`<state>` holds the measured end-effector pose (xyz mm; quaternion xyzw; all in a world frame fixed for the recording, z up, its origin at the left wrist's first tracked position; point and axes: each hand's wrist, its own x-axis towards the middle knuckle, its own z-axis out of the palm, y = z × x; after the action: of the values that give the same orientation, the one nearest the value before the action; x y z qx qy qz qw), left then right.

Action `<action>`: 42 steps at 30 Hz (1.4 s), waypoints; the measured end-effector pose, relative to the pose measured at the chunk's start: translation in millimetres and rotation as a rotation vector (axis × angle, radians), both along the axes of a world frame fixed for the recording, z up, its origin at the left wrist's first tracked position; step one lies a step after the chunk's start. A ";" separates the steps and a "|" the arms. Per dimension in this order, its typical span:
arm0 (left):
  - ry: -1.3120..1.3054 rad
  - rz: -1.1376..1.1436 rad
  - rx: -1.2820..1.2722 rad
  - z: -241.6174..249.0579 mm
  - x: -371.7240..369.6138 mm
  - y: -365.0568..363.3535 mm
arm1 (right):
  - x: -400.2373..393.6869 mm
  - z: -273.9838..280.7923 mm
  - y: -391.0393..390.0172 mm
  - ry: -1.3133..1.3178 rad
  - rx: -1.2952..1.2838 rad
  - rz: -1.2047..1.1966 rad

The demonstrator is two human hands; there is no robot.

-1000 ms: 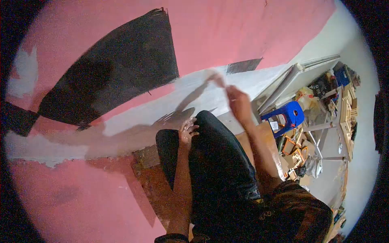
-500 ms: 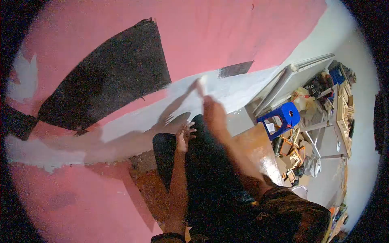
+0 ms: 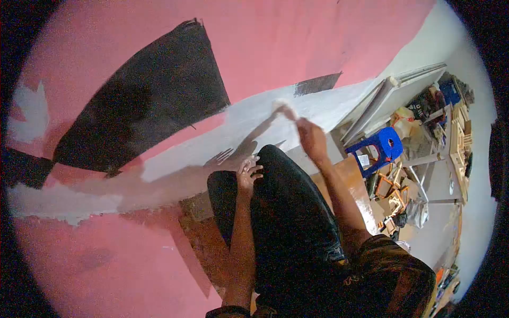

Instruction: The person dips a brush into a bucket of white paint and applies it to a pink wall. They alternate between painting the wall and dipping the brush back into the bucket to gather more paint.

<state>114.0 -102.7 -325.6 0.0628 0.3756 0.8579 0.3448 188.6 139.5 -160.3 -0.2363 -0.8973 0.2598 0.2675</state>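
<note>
My right hand (image 3: 312,139) is closed around a paintbrush (image 3: 288,111), whose whitish, blurred tip is at a white band (image 3: 331,106) on the pink wall (image 3: 286,42). Below the tip, the shadow of the hand and brush falls on the band. Near my bent knee (image 3: 275,159), my left hand (image 3: 249,172) is raised with its fingers apart and nothing in it. Whitish smears show on those fingers. A large black painted shape (image 3: 148,100) lies left of the brush, and a small dark patch (image 3: 318,84) is just to its right.
A blue plastic stool (image 3: 384,146) stands on the right. Beyond it are wooden frames (image 3: 395,201), plastic bags (image 3: 418,213) and leaning white panels (image 3: 376,103). Brown flooring (image 3: 347,183) shows between my right arm and the stool.
My right hand and the brush have moved to the right along the white band. The view has shifted slightly. My left hand stays raised by the knee with its fingers apart.
</note>
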 end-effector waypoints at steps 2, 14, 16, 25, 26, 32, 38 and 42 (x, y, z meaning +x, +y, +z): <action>0.072 -0.057 0.010 -4.0 -3.1 3.8 | 19.8 -4.6 34.6 -0.027 0.039 -0.088; 0.022 0.092 -0.240 38.2 16.3 10.0 | -23.2 -26.6 -83.5 0.166 -0.210 -0.080; 0.082 0.165 -0.347 27.6 11.7 8.0 | -27.4 -9.7 -137.4 -0.010 -0.499 0.139; 0.022 0.109 -0.459 51.2 18.6 -5.8 | -12.8 -17.2 -53.5 -0.247 -0.276 0.109; 0.125 0.091 -0.435 24.7 12.3 -9.9 | -4.9 -41.4 -21.3 -0.027 -0.112 0.110; -0.034 0.036 -0.298 3.9 6.6 -2.1 | 32.9 -81.2 52.4 -0.143 -0.104 -0.413; -0.041 0.087 -0.154 5.9 4.7 -0.5 | 2.5 -79.4 -11.3 -0.122 -0.265 -0.285; -0.143 0.194 -0.420 19.6 7.0 -1.0 | -21.8 -57.3 -103.4 -0.249 -0.255 0.113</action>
<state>121.1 -103.7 -306.0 -0.1074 0.5249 0.7922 0.2921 166.8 36.1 -217.5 -0.2479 -0.8951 0.3546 0.1074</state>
